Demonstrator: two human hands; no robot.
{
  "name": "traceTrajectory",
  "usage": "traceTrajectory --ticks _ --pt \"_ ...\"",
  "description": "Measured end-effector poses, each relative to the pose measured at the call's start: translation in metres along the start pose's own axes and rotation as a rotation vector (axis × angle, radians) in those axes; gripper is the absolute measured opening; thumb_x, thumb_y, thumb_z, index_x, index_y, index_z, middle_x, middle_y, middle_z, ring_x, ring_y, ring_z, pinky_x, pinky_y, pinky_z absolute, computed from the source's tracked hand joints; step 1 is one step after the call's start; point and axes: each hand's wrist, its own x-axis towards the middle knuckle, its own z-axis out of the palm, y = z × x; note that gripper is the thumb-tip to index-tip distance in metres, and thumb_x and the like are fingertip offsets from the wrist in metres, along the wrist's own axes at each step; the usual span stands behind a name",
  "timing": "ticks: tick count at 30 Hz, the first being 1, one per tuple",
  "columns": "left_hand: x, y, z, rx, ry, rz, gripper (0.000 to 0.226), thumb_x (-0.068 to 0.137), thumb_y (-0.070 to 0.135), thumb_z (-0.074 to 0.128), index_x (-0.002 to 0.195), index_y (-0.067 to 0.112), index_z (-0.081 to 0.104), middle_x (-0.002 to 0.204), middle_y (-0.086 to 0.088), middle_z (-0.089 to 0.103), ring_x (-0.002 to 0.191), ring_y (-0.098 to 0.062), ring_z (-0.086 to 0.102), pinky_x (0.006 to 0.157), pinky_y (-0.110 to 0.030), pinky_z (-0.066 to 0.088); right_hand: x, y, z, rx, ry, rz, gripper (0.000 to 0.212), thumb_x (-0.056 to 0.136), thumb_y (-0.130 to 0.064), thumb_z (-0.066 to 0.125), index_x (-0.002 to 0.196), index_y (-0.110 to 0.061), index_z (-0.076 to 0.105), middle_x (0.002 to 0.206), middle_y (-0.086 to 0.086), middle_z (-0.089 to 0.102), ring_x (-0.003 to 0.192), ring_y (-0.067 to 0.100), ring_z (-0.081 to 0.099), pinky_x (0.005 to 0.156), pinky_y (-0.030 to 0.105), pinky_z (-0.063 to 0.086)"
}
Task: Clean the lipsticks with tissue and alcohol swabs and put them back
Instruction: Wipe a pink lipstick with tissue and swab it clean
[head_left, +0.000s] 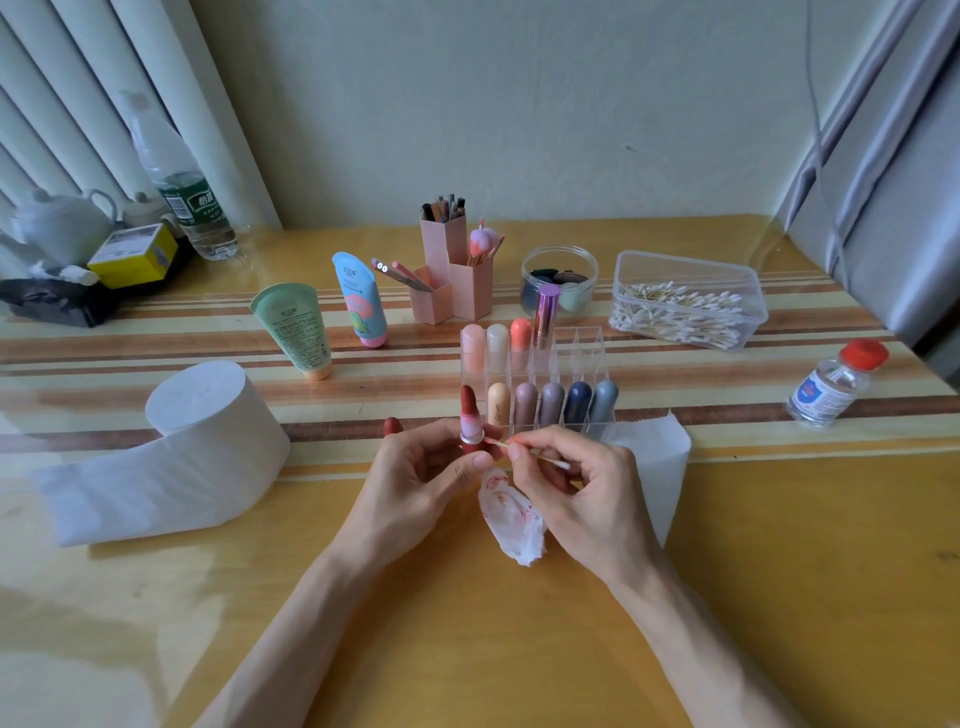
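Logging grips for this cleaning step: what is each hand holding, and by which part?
Left hand grips the open lipstick by its base; right hand pinches a cotton swab on its stick.

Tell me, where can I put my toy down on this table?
Most room is the near table, in front of the tissue roll. A smaller patch lies between the lipstick rack and the bottle. The back row, from tubes to swab box, is crowded.
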Motion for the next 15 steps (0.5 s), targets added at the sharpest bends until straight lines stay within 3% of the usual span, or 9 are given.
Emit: traceTrajectory --ticks 5,9,12,15 --pt "0.0006 -0.0031 -0.0017 0.023 0.002 0.0 0.024 0.095 0.013 0.071 0.118 0.006 0.073 0.11 -0.006 0.079 0.107 -0.025 0.075 0.093 -0.037 0.06 -0.001 -0.0008 0.0009 0.014 0.0 0.009 0.007 0.097 -0.014 0.074 0.1 -0.011 0.08 0.078 -0.013 0.075 0.072 0.012 0.074 0.065 0.021 0.056" --pt "0.0002 -0.0029 -0.0029 0.06 0.002 0.012 0.025 0.094 0.014 0.072 0.118 0.01 0.075 0.11 -0.003 0.079 0.107 -0.022 0.075 0.096 -0.04 0.06 -0.001 -0.0001 0.001 0.004 0.014 0.013 0.007 0.098 -0.016 0.074 0.1 -0.014 0.08 0.077 -0.011 0.075 0.069 0.014 0.073 0.062 0.032 0.059" --pt "0.0001 -0.0015 -0.0029 0.072 -0.009 0.03 0.026 0.094 0.014 0.071 0.12 0.011 0.074 0.11 -0.001 0.079 0.105 -0.019 0.076 0.092 -0.036 0.06 -0.0006 -0.0006 0.0006 -0.003 0.026 0.014 0.01 0.098 -0.019 0.073 0.102 -0.013 0.08 0.076 -0.014 0.074 0.069 0.01 0.073 0.063 0.026 0.058" --pt "0.0009 0.0021 -0.0022 0.048 0.035 0.086 0.031 0.092 0.012 0.071 0.123 0.01 0.072 0.106 -0.002 0.08 0.088 -0.012 0.074 0.077 -0.025 0.058 0.0009 -0.0006 0.0004 -0.016 0.064 0.005 0.008 0.098 -0.016 0.073 0.1 -0.013 0.08 0.071 -0.015 0.071 0.063 0.01 0.068 0.059 0.027 0.055"
